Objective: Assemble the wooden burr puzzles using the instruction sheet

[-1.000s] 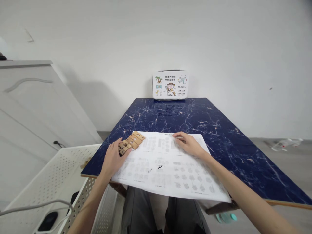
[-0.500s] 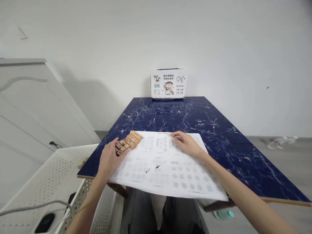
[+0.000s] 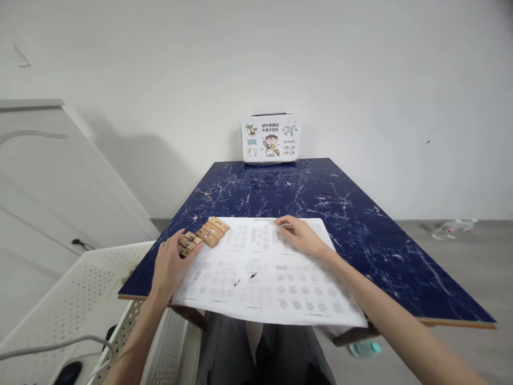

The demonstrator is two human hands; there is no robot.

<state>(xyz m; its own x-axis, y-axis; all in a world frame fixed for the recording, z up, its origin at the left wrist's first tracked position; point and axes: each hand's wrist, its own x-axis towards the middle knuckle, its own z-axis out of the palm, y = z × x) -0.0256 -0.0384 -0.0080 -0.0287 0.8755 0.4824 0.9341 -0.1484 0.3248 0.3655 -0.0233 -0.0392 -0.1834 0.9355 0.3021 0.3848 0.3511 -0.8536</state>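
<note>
My left hand [image 3: 170, 264] lies at the left edge of the paper, thumb and fingers closed round a small group of wooden blocks [image 3: 189, 244]. Just beyond the blocks are several flat wooden pieces [image 3: 213, 232] with cut-out slots, lying side by side on the paper's upper left corner. The large white printed sheet [image 3: 256, 256] shows faint rows of diagrams and two dark marks. On its upper right part rests my right hand [image 3: 298, 235], fingers loosely curved and apart, nothing visible in them.
The blue marbled table [image 3: 276, 192] carries a white cartoon-printed case [image 3: 270, 139] at its far edge, against the wall. A white perforated bin [image 3: 96, 272] with a grey cable stands left. On the floor at right lie a bottle [image 3: 364, 349] and clear plastic [image 3: 455, 228].
The whole view has shifted slightly. My left hand and the blocks have slid a little left, away from the flat wooden pieces. My right hand stays on the paper.
</note>
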